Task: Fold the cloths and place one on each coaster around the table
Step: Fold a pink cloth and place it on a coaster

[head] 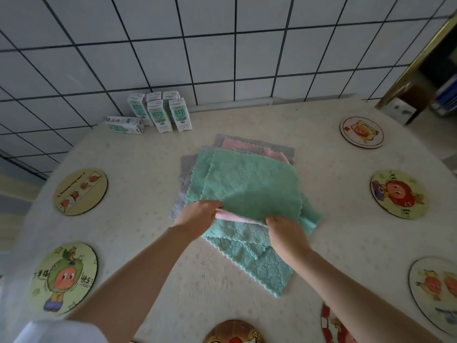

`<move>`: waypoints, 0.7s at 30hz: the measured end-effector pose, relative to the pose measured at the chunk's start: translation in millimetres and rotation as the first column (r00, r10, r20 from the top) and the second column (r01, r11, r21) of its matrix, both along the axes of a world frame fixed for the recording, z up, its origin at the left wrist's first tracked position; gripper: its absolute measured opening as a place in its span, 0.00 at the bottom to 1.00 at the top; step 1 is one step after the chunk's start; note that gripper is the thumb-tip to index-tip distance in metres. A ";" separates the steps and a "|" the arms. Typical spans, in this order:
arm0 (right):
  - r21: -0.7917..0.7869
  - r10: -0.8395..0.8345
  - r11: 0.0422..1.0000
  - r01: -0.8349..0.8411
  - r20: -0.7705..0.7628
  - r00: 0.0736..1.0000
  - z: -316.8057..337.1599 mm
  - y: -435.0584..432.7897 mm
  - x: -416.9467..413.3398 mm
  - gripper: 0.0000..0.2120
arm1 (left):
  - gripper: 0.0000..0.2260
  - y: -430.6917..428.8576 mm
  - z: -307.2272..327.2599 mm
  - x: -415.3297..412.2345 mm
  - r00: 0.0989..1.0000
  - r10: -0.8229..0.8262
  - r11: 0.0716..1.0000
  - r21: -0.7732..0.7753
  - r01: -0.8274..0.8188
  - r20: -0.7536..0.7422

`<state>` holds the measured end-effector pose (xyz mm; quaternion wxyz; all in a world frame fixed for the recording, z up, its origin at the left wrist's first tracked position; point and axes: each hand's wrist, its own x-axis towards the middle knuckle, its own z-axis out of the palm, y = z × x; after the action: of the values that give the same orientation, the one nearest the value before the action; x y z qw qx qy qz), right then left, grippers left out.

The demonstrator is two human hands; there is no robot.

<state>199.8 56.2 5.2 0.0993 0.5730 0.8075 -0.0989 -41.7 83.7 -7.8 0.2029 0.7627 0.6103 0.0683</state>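
The person's two arms, seen from above. The left hand [197, 216] and right hand [284, 233] were bare, and both forearms were uncovered along their whole visible length. A plain white short sleeve [59, 331] covered the left upper arm.

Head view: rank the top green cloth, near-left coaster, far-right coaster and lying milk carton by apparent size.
1. top green cloth
2. near-left coaster
3. far-right coaster
4. lying milk carton
The difference between the two coasters may be only nearness to the camera.

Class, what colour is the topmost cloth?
The fluffy square cloth on top is mint green; head view.
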 end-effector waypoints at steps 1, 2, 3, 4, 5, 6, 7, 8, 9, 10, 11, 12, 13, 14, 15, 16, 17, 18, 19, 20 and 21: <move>-0.004 -0.035 0.999 0.036 0.012 0.999 7.0 4.0 5.4 0.09 | 0.12 1.6 0.5 -6.9 0.999 -0.003 0.999 -0.037 0.001 -0.045; -0.009 -0.077 0.997 0.077 0.014 0.997 12.4 8.7 11.5 0.08 | 0.12 3.4 1.4 -13.6 0.995 -0.003 0.998 -0.069 -0.004 -0.099; -0.003 -0.114 0.993 0.114 -0.013 0.993 17.7 14.3 17.3 0.08 | 0.12 5.4 4.7 -19.4 0.992 0.012 0.996 -0.083 -0.023 -0.129; 0.010 -0.150 0.988 0.151 -0.058 0.987 22.8 20.6 21.5 0.08 | 0.12 9.3 9.1 -24.9 0.991 0.051 0.995 -0.085 -0.061 -0.121; 0.034 -0.175 0.983 0.180 -0.109 0.978 26.8 28.9 25.0 0.10 | 0.11 14.2 16.0 -29.5 0.990 0.103 0.992 -0.069 -0.110 -0.091; 0.063 -0.186 0.978 0.197 -0.154 0.970 34.6 37.0 26.5 0.10 | 0.11 19.1 24.8 -33.0 0.986 0.157 0.987 -0.039 -0.159 -0.054; 0.094 -0.182 0.975 0.203 -0.195 0.964 43.1 45.7 27.0 0.11 | 0.11 23.7 35.3 -35.8 0.979 0.205 0.979 -0.002 -0.205 -0.012; 0.126 -0.171 0.971 0.203 -0.229 0.958 54.3 53.3 25.3 0.11 | 0.11 27.2 47.5 -37.5 0.970 0.243 0.969 0.035 -0.244 0.028; 0.153 -0.161 0.967 0.204 -0.258 0.953 66.6 59.9 22.2 0.10 | 0.10 29.7 60.9 -38.8 0.960 0.271 0.959 0.067 -0.276 0.072; 0.175 -0.152 0.962 0.209 -0.290 0.945 79.6 65.5 18.0 0.08 | 0.10 30.9 75.4 -39.8 0.947 0.299 0.946 0.095 -0.310 0.120; 0.201 -0.141 0.956 0.214 -0.323 0.936 92.3 70.9 13.4 0.08 | 0.10 30.9 90.9 -41.1 0.927 0.332 0.927 0.119 -0.355 0.176; 0.224 -0.132 0.949 0.220 -0.353 0.926 103.8 77.2 7.6 0.10 | 0.10 30.0 106.2 -43.6 0.895 0.374 0.901 0.134 -0.413 0.241; 0.248 -0.118 0.942 0.225 -0.385 0.915 115.7 83.0 0.9 0.13 | 0.10 27.5 122.4 -46.4 0.854 0.415 0.867 0.148 -0.476 0.312; 0.271 -0.094 0.937 0.223 -0.418 0.904 127.6 88.4 -7.0 0.17 | 0.10 24.2 138.0 -50.9 0.816 0.449 0.828 0.173 -0.533 0.364; 0.298 -0.058 0.931 0.211 -0.450 0.891 138.3 92.6 -15.9 0.20 | 0.11 19.7 153.5 -56.2 0.793 0.470 0.789 0.218 -0.575 0.389; 0.329 -0.017 0.924 0.196 -0.475 0.880 149.8 95.1 -25.9 0.21 | 0.11 13.0 168.8 -62.9 0.779 0.483 0.749 0.271 -0.604 0.400; 0.359 0.028 0.917 0.175 -0.495 0.868 161.5 95.6 -36.7 0.22 | 0.11 4.5 183.8 -70.9 0.768 0.488 0.708 0.326 -0.626 0.415; 0.390 0.080 0.908 0.151 -0.516 0.853 173.4 94.6 -48.3 0.22 | 0.11 -5.0 197.2 -80.0 0.758 0.486 0.666 0.376 -0.644 0.435; 0.410 0.131 0.904 0.124 -0.541 0.831 184.2 91.3 -60.2 0.22 | 0.11 -16.3 208.2 -90.9 0.753 0.482 0.627 0.424 -0.654 0.448; 0.417 0.172 0.903 0.100 -0.565 0.807 192.7 86.5 -72.4 0.21 | 0.11 -28.9 216.0 -102.8 0.748 0.482 0.589 0.463 -0.663 0.457; 0.423 0.204 0.902 0.082 -0.587 0.783 199.2 79.9 -84.7 0.19 | 0.11 -43.2 220.8 -115.2 0.739 0.490 0.554 0.490 -0.673 0.462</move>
<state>115.1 136.1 204.4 -0.2951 0.4889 0.8149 -0.0988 -157.0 40.5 213.0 -0.0170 0.5188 0.7353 0.4358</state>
